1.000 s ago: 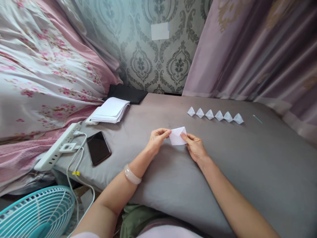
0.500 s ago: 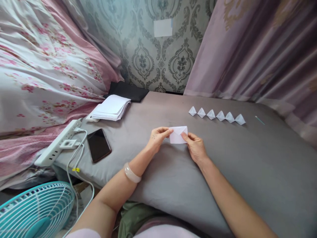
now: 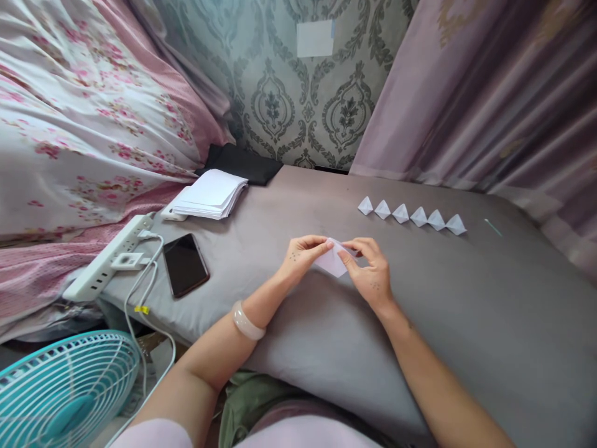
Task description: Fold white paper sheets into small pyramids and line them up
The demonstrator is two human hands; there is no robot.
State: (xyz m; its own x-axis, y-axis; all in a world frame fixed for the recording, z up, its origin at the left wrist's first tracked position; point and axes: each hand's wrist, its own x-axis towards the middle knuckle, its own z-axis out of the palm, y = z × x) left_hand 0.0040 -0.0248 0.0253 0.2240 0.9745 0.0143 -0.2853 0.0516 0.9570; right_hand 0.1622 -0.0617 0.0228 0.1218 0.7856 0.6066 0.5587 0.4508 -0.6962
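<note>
Paper [image 3: 332,266] in two hands [image 3: 297,257] [image 3: 373,275], six folded pieces [image 3: 400,214]

Folded white paper [image 3: 332,264] is part-hidden by bare L hand [image 3: 301,255] & bare R hand [image 3: 373,272]. Round turquoise fan [image 3: 69,418] is cut off L & btm. Thin pale-green stick [image 3: 493,228] is too small to ID.

A grey-sheeted bed [image 3: 476,323] spans the centre and right of the frame. At left lie a power strip [image 3: 109,258], phone [image 3: 186,266], paper stack [image 3: 208,194] and black item [image 3: 252,164]; upper right, six folded papers [image 3: 400,213] and a thin stick [image 3: 493,227].
</note>
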